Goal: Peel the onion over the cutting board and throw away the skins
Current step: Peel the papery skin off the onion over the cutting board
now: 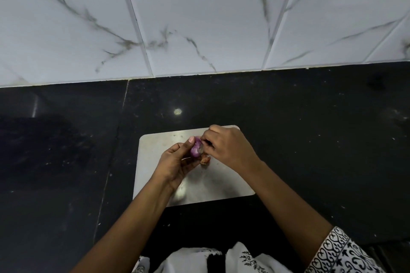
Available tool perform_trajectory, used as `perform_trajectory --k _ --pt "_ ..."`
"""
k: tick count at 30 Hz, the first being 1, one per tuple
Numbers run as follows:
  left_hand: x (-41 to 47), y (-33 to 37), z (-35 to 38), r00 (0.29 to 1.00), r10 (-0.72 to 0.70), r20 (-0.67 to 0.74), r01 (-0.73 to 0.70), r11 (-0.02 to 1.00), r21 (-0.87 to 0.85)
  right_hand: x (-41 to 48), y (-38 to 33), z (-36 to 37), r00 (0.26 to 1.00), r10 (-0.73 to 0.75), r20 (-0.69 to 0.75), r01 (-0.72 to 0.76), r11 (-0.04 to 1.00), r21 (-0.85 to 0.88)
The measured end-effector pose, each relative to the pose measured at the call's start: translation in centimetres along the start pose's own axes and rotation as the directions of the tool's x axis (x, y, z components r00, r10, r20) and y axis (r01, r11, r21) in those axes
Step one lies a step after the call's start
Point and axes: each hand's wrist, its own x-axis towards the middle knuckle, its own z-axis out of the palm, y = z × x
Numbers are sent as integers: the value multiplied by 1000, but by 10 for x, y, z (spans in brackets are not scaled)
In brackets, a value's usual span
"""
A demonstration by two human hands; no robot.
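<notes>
Onion (196,148), small, purple, partly bared, held above grey cutting board (221,186), toward 12 o'clock of board centre. Left hand (175,165) enters from 7 o'clock, fingers curled under onion, thumb pressed on top. Right hand (228,147) enters from 4 o'clock, fingertips bunched, pinching at onion's right end. Brown skin scrap (205,159) at onion's 5 o'clock; contact with board, cannot tell. Board lies on black countertop (310,139); white marbled tile wall (199,29) at 12 o'clock.
</notes>
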Motion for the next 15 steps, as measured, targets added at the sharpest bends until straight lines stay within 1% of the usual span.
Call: perform_trajectory --k 5,9,12,15 --pt "1 -5 1 1000 30 -8 -30 999 18 -9 1 8 990 -38 -132 35 999 -24" --pt "2 -6 -2 999 36 -6 -36 999 34 -12 -1 12 982 -23 -187 23 1000 -1" --pt "3 -6 -6 999 35 4 -35 999 28 -11 -1 14 980 26 -195 -11 997 81" --pt "4 -4 -10 998 51 30 -52 997 61 -9 -3 14 977 151 -151 -111 963 247"
